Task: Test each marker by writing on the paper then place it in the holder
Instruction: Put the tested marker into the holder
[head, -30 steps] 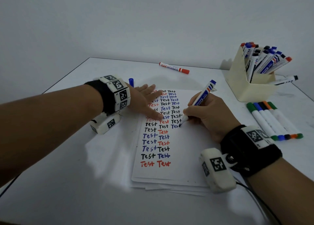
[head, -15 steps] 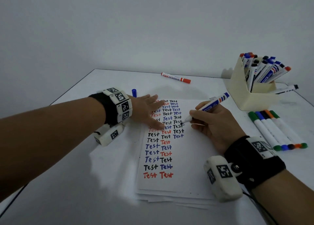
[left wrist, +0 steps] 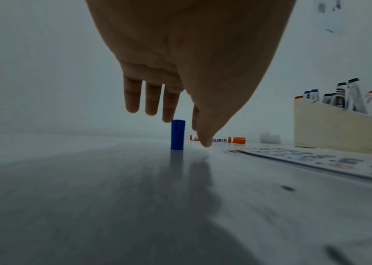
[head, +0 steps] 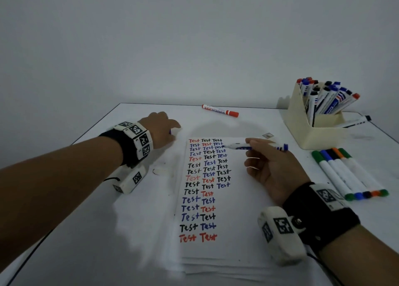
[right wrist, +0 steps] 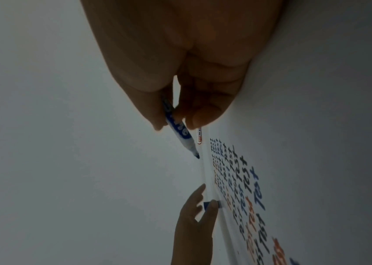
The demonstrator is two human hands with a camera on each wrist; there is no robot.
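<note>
Marker [head: 254, 147] looks light, stiff and smooth, pinched mid-barrel by the right hand [head: 273, 167] over the far end of the paper [head: 235, 231]. Left hand [head: 158, 129], fingers loosely spread, reaches over the upright cap [left wrist: 177, 134] at far left; best pinched by its sides.

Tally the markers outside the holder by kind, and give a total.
Slim markers in the row: 5
Orange-capped marker at the far edge: 1
Black-capped marker beside the holder: 1
Uncapped blue marker in the right hand: 1
Total: 8
</note>
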